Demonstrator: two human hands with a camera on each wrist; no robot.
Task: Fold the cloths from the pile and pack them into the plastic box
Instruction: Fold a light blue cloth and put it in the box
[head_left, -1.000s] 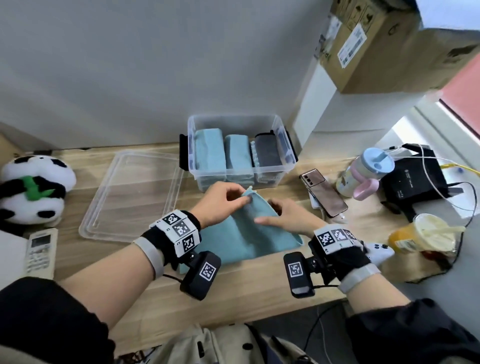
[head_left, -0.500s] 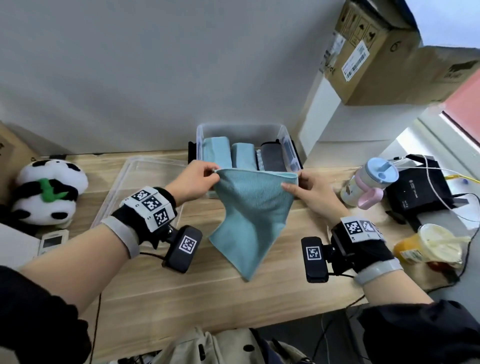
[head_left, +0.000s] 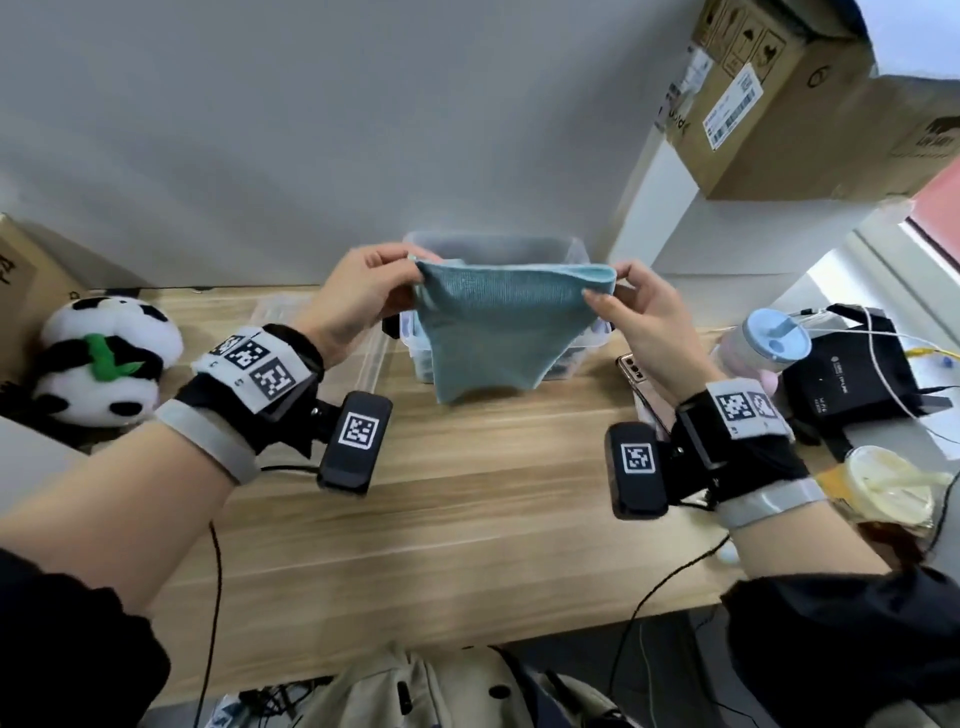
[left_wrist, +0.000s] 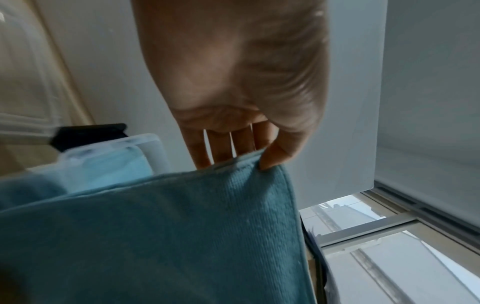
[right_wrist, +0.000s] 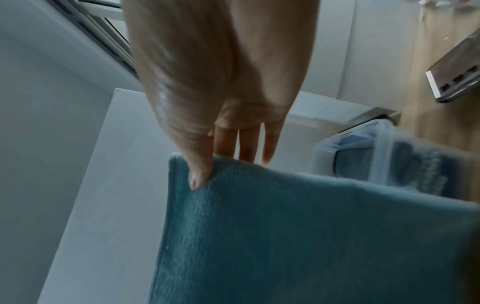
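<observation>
My left thumb and fingertips (left_wrist: 270, 158) pinch one top corner of a teal cloth (head_left: 493, 332); my right thumb and fingertips (right_wrist: 198, 174) pinch the other top corner. The remaining fingers of each hand sit behind the fabric, only lightly bent. My left hand (head_left: 358, 301) is at about 10 o'clock in the head view, my right hand (head_left: 639, 322) at about 2 o'clock, with the cloth's top edge stretched nearly level between them.

A second ago this cloth lay on the wooden desk (head_left: 467, 519) under my hands; half a second ago it hung slack from a lower hold. Now it is lifted clear of the desk, pulled taut and hanging, its lower edge bunched inward.

Directly behind it, at 12 o'clock, stands the plastic box (head_left: 582, 254), with folded cloths (left_wrist: 114, 164) showing inside in the wrist views. Its clear lid (head_left: 374, 358) lies flat at about 10 o'clock.

I judge this cloth is spread ready for its first fold; folding and packing it remain.
</observation>
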